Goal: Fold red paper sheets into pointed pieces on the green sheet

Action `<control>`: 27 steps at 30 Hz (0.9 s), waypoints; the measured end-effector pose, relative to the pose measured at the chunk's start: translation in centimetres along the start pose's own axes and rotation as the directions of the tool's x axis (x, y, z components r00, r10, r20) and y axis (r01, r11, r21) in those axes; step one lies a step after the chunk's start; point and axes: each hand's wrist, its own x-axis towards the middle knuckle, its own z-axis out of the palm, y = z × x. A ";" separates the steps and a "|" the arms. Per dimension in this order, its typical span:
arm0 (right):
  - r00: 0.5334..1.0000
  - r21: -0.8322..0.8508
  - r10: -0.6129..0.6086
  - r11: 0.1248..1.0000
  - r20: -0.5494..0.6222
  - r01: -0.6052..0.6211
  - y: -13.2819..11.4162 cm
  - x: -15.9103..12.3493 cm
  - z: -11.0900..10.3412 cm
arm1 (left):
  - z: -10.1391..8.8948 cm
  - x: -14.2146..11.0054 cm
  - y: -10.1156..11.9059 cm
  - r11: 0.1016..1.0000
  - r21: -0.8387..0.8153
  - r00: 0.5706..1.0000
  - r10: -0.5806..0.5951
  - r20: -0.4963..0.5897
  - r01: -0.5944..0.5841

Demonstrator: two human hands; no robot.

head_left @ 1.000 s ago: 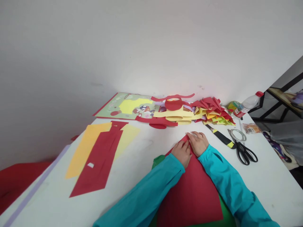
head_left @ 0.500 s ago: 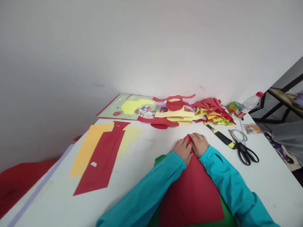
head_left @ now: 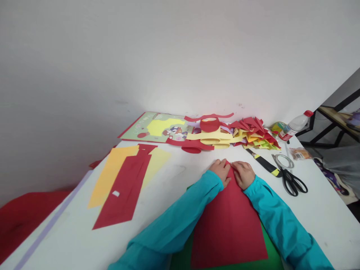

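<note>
Red paper [head_left: 229, 228], mostly flat, far end seemingly folded.

No wording is proving readable; the red label [head_left: 286, 134] on the bottle [head_left: 298, 122] is bearing white lettering too small to make out; the green board [head_left: 134, 132] is showing pale lettering too blurred to decipher.
</note>
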 end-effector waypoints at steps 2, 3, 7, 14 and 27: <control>1.000 0.009 -0.007 1.000 -0.018 0.007 0.2 -1.1 -0.8 | -0.1 0.0 0.0 1.000 0.001 1.000 0.004 0.001 -0.004; 1.000 0.015 -0.005 1.000 -0.029 0.005 0.4 -1.8 -1.3 | -0.2 0.0 0.0 1.000 0.001 1.000 0.006 0.001 -0.006; 0.999 0.018 0.001 1.000 -0.037 0.000 0.9 -4.6 -3.1 | -0.2 -0.1 0.0 1.000 -0.005 1.000 0.009 -0.003 -0.009; 0.993 -0.008 -0.036 0.999 -0.110 0.035 1.5 -7.8 -4.9 | -0.4 -0.2 0.1 1.000 -0.014 1.000 0.002 -0.009 -0.002; 0.999 0.076 -0.038 0.996 -0.029 0.040 0.3 -2.0 -3.1 | -0.1 -0.2 0.1 1.000 -0.014 0.999 -0.006 -0.044 0.005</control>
